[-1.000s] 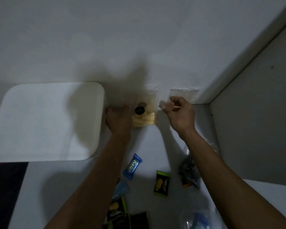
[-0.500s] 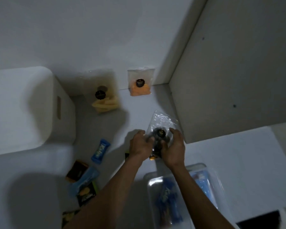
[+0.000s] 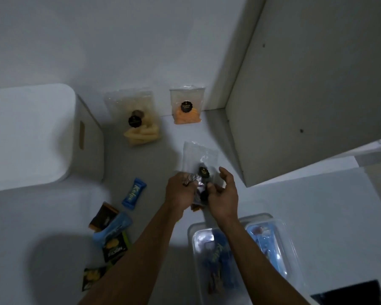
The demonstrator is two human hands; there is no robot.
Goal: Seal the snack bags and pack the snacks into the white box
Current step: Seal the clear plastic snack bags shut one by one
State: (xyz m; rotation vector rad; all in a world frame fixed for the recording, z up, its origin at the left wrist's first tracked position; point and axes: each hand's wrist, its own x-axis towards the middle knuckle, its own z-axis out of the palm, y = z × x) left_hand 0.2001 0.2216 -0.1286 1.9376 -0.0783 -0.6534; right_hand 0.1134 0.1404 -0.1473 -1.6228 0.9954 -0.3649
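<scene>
Dim light, plain white wall [image 3: 141, 36], pale upright panel [image 3: 312, 84] at right, white tabletop [image 3: 317, 199]

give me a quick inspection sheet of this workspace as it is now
surface: pale table, dimly lit
job's things: white box at left, lid on; clear bag of dark snacks held over the table; bag of pale sticks and bag of orange snacks stand by the wall
clutter: blue Kolpe wrapper, a few dark and blue small packets, clear tray with blue snacks
grippers: left hand grips the dark snack bag; right hand pinches it with the thumb, fingers loosely curled
cables: nothing seen
surroundings: white wall, grey panel at right
</scene>
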